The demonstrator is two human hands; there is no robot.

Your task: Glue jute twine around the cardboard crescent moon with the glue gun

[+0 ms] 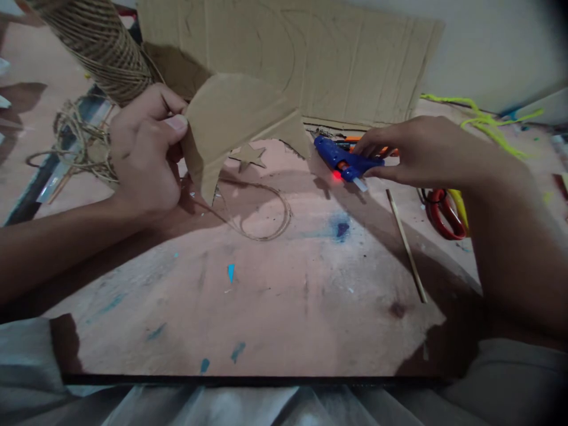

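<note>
My left hand pinches the left edge of a crescent-shaped piece of cardboard, held above the table. A small cardboard star shows just below the crescent's inner curve. My right hand has its fingers around the handle of a blue glue gun, which has a red light lit and a whitish glue stick at its rear. A loop of thin twine lies on the table below the crescent.
A large twine spool stands at the upper left, near tangled twine. Behind is a big cardboard sheet. On the right are a thin stick, red-handled scissors and yellow-green yarn. The table has paint stains.
</note>
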